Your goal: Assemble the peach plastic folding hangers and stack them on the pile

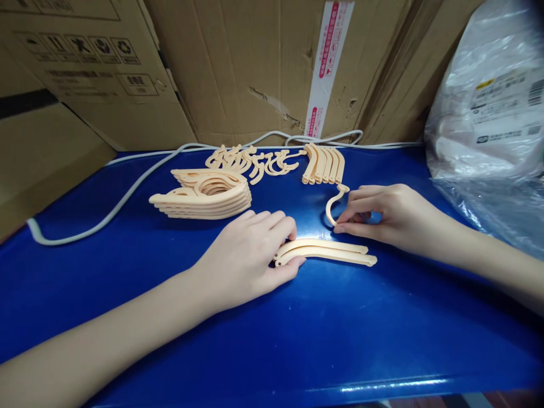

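Observation:
My left hand [250, 255] lies on the blue table top [297, 328], fingers curled over the left end of two long, curved peach plastic strips [327, 252] lying side by side. My right hand [382, 215] pinches the lower end of a peach plastic hook piece [335, 203] just behind those strips. A stack of peach hanger-shaped parts [204, 195] sits to the left behind my left hand. Further back lie several loose hooks [255, 161] and a row of curved strips [325, 164].
Cardboard boxes [255, 68] wall off the back and left. A clear plastic bag [493, 124] with labels fills the right rear. A white cable [127, 192] runs along the table's back and left edge.

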Available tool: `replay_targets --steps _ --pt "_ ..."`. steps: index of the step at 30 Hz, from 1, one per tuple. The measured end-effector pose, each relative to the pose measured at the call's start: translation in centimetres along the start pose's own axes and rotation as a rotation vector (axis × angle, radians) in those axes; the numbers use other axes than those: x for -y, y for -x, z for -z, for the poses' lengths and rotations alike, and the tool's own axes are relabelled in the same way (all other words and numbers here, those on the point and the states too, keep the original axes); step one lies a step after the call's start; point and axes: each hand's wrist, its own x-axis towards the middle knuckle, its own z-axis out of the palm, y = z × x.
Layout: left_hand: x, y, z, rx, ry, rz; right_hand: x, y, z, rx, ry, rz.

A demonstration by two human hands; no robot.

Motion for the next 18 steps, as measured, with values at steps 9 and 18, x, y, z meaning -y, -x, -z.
replay_targets --steps 9,18 --pt "0.00 0.08 0.06 0.014 -0.006 -0.008 -0.47 0.28 0.43 0.041 0.053 0.118" --pt "-0.06 0.01 0.28 -0.004 -0.058 -0.037 -0.18 0.38 0.89 0.078 0.163 0.235"
